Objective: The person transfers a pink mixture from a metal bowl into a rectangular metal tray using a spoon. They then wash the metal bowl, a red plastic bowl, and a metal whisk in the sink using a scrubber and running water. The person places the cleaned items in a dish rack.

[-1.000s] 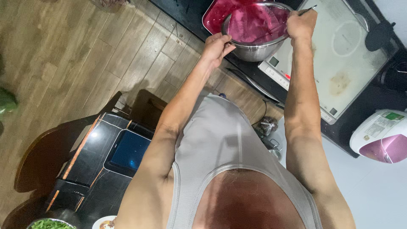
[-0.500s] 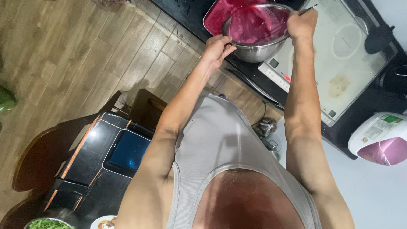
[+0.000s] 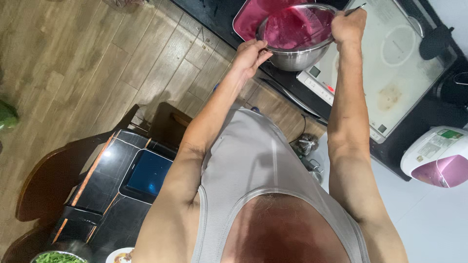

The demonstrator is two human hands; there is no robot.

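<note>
A steel bowl (image 3: 297, 57) full of deep pink liquid sits tilted at the edge of a white induction cooktop (image 3: 390, 73). My left hand (image 3: 251, 53) grips the bowl's near-left rim and side. My right hand (image 3: 348, 25) is closed at the bowl's right rim around a thin dark utensil handle (image 3: 357, 7); the utensil's working end is hidden. Just behind the bowl lies a rectangular tray (image 3: 248, 19) holding the same pink contents.
A pink and white rice cooker (image 3: 438, 156) stands on the white counter at the right. A black utensil (image 3: 436, 41) lies beyond the cooktop. At lower left are a dark table (image 3: 105, 195) with a tablet (image 3: 146, 173), a wooden chair (image 3: 46, 180) and a bowl of greens (image 3: 56, 257).
</note>
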